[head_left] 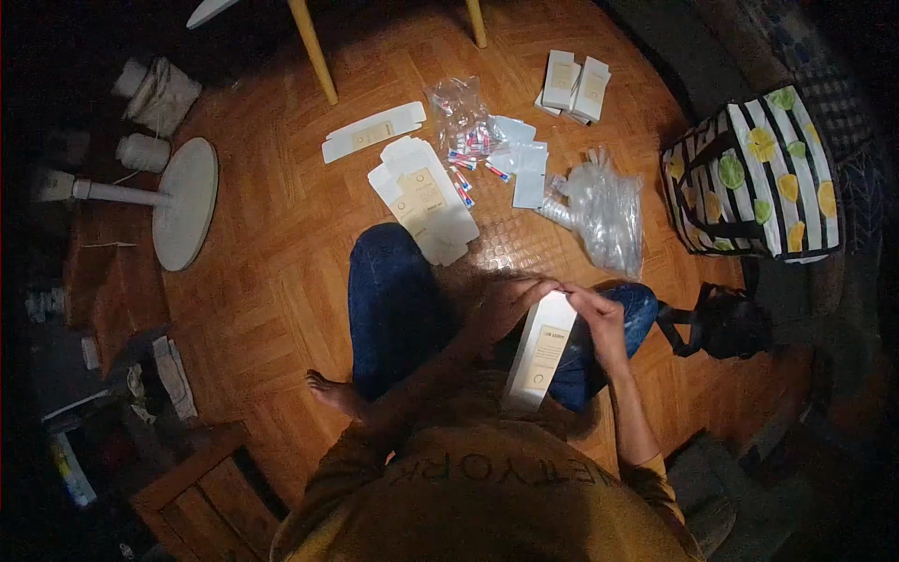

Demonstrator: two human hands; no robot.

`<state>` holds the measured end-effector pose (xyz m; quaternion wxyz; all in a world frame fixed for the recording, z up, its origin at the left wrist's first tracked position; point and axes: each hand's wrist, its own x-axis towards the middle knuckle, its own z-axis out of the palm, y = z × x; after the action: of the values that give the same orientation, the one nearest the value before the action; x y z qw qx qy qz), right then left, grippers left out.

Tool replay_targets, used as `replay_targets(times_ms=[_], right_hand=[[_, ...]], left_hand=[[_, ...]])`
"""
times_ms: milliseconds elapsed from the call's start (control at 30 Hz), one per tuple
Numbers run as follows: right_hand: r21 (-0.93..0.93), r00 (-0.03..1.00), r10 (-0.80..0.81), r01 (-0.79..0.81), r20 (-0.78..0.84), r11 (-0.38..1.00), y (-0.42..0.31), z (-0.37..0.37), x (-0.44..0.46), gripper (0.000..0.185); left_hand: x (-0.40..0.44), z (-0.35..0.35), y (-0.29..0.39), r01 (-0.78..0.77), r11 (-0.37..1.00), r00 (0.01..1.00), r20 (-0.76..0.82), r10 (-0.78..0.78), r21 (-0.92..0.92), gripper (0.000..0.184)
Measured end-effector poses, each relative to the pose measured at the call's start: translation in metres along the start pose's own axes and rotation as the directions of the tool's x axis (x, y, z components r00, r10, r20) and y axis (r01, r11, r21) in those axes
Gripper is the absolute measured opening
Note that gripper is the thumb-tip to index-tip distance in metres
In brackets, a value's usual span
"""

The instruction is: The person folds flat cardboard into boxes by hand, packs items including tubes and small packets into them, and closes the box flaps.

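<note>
In the head view, a slim white carton [546, 347] with a beige printed label stands tilted over my lap. My left hand [518, 302] grips its far end from the left side, thumb close to the top edge. From the right, my right hand [599, 320] has its fingers closed on the same end, and the fingertips of both hands nearly meet there. Whether that end's flap is folded in is hidden by my fingers. Beyond my knees lie flattened white cartons [440, 217] and another long flat carton [375, 131].
Small red, white and blue tubes or sachets [464, 178] lie by a clear plastic bag [459, 108]. Pale flat pouches [530, 173] and clear plastic wrapping [604, 215] sit beside them. White boxes [574, 86] are stacked farther back. A striped lemon-print bag [758, 178] stands right; a round-based stand [187, 203] lies left.
</note>
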<state>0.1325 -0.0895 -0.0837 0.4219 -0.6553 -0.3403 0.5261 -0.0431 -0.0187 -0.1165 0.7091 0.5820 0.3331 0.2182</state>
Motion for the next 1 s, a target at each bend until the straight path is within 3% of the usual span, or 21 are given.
replay_targets(times_ms=[67,133,167,233,267,433,567,633,767,867,933,1000], right_hand=[[0.085,0.999,0.033,-0.031,-0.018,0.996,-0.012,-0.006,0.005,0.025],[0.119,0.978,0.185,-0.197,0.098,0.973,-0.032,-0.018,0.008,0.026],[0.153,0.969,0.224,-0.239,0.109,0.959,-0.033,-0.024,0.01,0.026],[0.113,0.961,0.241,-0.257,0.134,0.96,-0.052,-0.026,0.007,0.025],[0.073,0.953,0.259,-0.273,0.157,0.959,-0.058,-0.027,0.005,0.025],[0.115,0.954,0.265,-0.281,0.14,0.953,-0.049,-0.031,-0.002,0.023],[0.138,0.982,0.187,-0.191,0.038,0.972,-0.037,-0.02,-0.014,0.021],[0.163,0.985,0.171,-0.166,-0.022,0.973,-0.036,-0.014,-0.017,0.021],[0.244,0.975,0.223,-0.22,0.014,0.944,-0.029,-0.016,-0.011,0.021],[0.36,0.976,0.216,-0.206,0.014,0.91,-0.032,-0.011,-0.011,0.021],[0.244,0.99,0.133,-0.12,-0.036,0.962,-0.026,-0.009,-0.015,0.02],[0.203,0.992,0.121,-0.112,-0.032,0.973,-0.025,-0.008,-0.018,0.019]], left_hand=[[0.004,-0.002,0.023,0.05,0.998,0.999,0.003,-0.05,-0.032,0.032],[0.002,-0.004,0.062,0.107,0.984,0.994,-0.014,-0.106,0.144,0.029],[0.004,-0.003,0.056,0.108,0.984,0.994,-0.017,-0.107,0.144,0.029],[0.009,-0.001,0.044,0.164,0.984,0.986,0.04,-0.161,-0.076,0.027],[0.009,0.001,0.043,0.165,0.983,0.986,0.04,-0.162,-0.076,0.027],[0.008,0.002,0.053,-0.003,0.996,0.999,0.043,0.0,0.085,0.026],[0.009,-0.001,0.057,-0.022,0.998,0.996,0.083,0.018,0.052,0.026],[0.01,-0.003,0.058,0.08,0.996,0.992,0.091,-0.083,0.039,0.023],[0.018,-0.004,0.046,0.175,0.985,0.981,0.09,-0.174,-0.005,0.022],[0.017,-0.007,0.054,0.135,0.991,0.986,0.097,-0.135,0.004,0.024],[0.014,-0.011,0.052,-0.198,0.968,0.976,0.124,0.18,0.155,0.024],[0.011,-0.012,0.05,-0.198,0.967,0.974,0.14,0.176,0.163,0.025]])
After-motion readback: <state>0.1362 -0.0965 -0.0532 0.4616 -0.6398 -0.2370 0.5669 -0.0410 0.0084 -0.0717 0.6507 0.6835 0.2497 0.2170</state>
